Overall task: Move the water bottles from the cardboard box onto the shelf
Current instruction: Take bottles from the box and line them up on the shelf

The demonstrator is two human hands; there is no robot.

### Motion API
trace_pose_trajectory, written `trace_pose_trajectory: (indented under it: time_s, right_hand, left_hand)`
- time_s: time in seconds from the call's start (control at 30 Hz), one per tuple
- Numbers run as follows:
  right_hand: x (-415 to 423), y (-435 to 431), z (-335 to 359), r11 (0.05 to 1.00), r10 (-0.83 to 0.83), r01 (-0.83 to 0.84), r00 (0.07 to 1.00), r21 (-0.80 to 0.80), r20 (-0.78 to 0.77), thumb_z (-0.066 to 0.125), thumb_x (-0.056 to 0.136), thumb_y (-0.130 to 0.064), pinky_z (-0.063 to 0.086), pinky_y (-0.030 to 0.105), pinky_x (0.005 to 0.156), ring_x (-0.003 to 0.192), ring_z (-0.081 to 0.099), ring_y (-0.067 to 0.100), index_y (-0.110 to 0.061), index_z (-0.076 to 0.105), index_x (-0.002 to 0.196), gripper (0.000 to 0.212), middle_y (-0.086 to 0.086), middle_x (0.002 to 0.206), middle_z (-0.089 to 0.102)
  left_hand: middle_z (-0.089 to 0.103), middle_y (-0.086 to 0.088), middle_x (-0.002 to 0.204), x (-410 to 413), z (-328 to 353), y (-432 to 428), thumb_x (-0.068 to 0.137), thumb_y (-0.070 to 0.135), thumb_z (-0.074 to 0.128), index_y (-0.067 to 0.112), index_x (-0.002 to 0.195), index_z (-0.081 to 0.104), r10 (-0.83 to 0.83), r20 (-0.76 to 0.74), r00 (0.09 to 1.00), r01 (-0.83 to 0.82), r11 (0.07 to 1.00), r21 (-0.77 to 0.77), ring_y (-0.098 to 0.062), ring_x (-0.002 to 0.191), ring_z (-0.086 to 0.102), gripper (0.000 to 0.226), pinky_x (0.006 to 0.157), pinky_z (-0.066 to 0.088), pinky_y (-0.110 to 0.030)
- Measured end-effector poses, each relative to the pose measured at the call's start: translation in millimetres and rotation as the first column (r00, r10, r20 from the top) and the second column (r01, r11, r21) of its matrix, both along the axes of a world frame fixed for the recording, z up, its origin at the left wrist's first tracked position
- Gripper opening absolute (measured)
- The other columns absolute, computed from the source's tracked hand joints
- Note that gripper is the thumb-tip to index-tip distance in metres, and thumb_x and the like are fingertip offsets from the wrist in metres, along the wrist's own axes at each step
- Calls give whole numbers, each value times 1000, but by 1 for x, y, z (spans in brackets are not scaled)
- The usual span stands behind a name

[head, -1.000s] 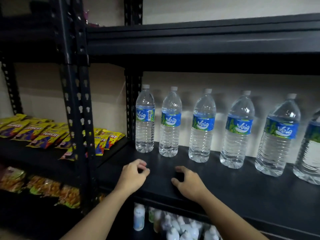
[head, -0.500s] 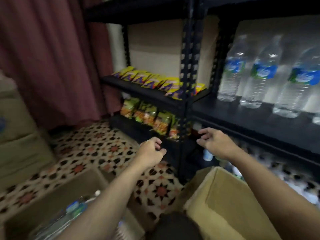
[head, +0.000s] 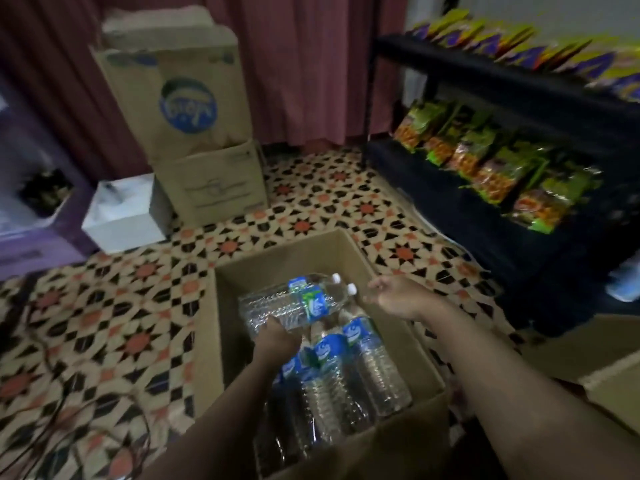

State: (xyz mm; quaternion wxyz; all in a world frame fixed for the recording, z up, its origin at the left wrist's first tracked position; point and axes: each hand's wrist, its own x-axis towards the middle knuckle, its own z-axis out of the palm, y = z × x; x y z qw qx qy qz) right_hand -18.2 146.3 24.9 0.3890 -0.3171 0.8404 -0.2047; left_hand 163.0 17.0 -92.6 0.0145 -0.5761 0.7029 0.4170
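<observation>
Two water bottles lie crosswise at the far end of the open cardboard box (head: 287,258), their white caps pointing right, on top of the lengthwise bottles (head: 374,368) that fill the rest of it. The left hand (head: 275,337) reaches into the box and grips the nearer bottle (head: 313,306) of the pair low on its ribbed body, fingers curled over it. The farther bottle (head: 317,280) lies touching it on the far side. The right hand (head: 394,297) hovers over the box's right wall just beside the two caps, fingers loosely spread and holding nothing; whether a fingertip touches a cap cannot be told through the blur. The box stands on a patterned tile floor (head: 104,306). To the right stands the black shelf (head: 485,74), with green and orange snack packets (head: 485,174) on a lower level and yellow and purple packets (head: 519,43) above; no part of it in view holds water bottles. Behind the box, two stacked cartons (head: 194,98) lean against a maroon curtain (head: 311,64), the upper one bearing a round blue logo, with a white box (head: 117,216) just beside them. Another carton (head: 609,379) sits at the right edge, under the right forearm.
</observation>
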Motion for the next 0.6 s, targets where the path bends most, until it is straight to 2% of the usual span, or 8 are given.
trace_pose_trajectory:
  time_s: [0.07, 0.1, 0.17, 0.27, 0.37, 0.47, 0.53, 0.6]
  right_hand:
    - [16, -19, -31, 999, 10, -13, 998, 51, 59, 60, 96, -26, 40, 31, 93, 111, 52, 22, -14, 57, 128, 35, 7, 127, 57]
    - [24, -27, -49, 997, 15, -21, 997, 73, 81, 59, 96, -26, 40, 30, 91, 107, 53, 22, -13, 57, 128, 35, 9, 129, 57]
    - [41, -41, -87, 992, 31, -45, 992, 119, 119, 59, 95, -28, 40, 26, 92, 113, 54, 23, -13, 54, 133, 42, 8, 136, 53]
    - [71, -52, -137, 980, 54, -84, 985, 183, 163, 60, 91, -31, 42, 27, 95, 122, 53, 25, -16, 51, 135, 47, 7, 138, 53]
    - [101, -52, -177, 963, 62, -103, 984, 250, 166, 63, 87, -36, 45, 26, 87, 116, 57, 25, -17, 54, 127, 45, 7, 130, 59]
    - [123, -50, -213, 951, 23, -64, 990, 301, 138, 66, 78, -41, 46, 33, 100, 125, 52, 30, -17, 40, 142, 74, 11, 141, 49]
    - [134, -52, -228, 943, 14, -39, 997, 330, 79, 68, 76, -39, 42, 38, 107, 133, 43, 32, -13, 27, 149, 87, 14, 146, 39]
    - [141, -53, -233, 928, 55, -33, 997, 371, -50, 68, 79, -36, 40, 37, 107, 132, 41, 29, -6, 31, 144, 81, 14, 142, 40]
  left_hand:
    - [63, -16, 125, 11, -55, -16, 75, 48, 63, 10, 124, 56, 86, 63, 994, -89, 995, 48, -33, 110, 61, 62, 95, 50, -39]
    - [58, -16, 131, 17, -71, -17, 77, 52, 62, 11, 131, 53, 118, 107, 987, -127, 988, 84, -34, 118, 57, 68, 102, 46, -41]
    - [44, -17, 144, 25, -80, -7, 86, 51, 60, 6, 143, 38, 146, 196, 970, -171, 979, 115, -34, 133, 42, 76, 113, 35, -38]
    - [31, -21, 150, 33, -100, 4, 90, 50, 59, 0, 150, 24, 234, 260, 937, -289, 937, 195, -35, 139, 33, 85, 113, 30, -36]
    - [34, -23, 152, 32, -117, 8, 95, 38, 56, 0, 149, 32, 334, 223, 916, -386, 883, 267, -37, 140, 35, 70, 111, 32, -37]
    - [40, -22, 148, 27, -129, 14, 94, 19, 59, -4, 144, 38, 446, 189, 875, -483, 838, 254, -35, 137, 40, 59, 108, 36, -37]
    - [54, -20, 136, 29, -132, 20, 88, 21, 67, -3, 133, 49, 468, 200, 861, -504, 839, 205, -34, 125, 53, 54, 99, 44, -36]
    - [62, -17, 124, 34, -132, 26, 82, 33, 75, -1, 125, 55, 466, 190, 864, -496, 852, 169, -33, 114, 60, 58, 92, 49, -34]
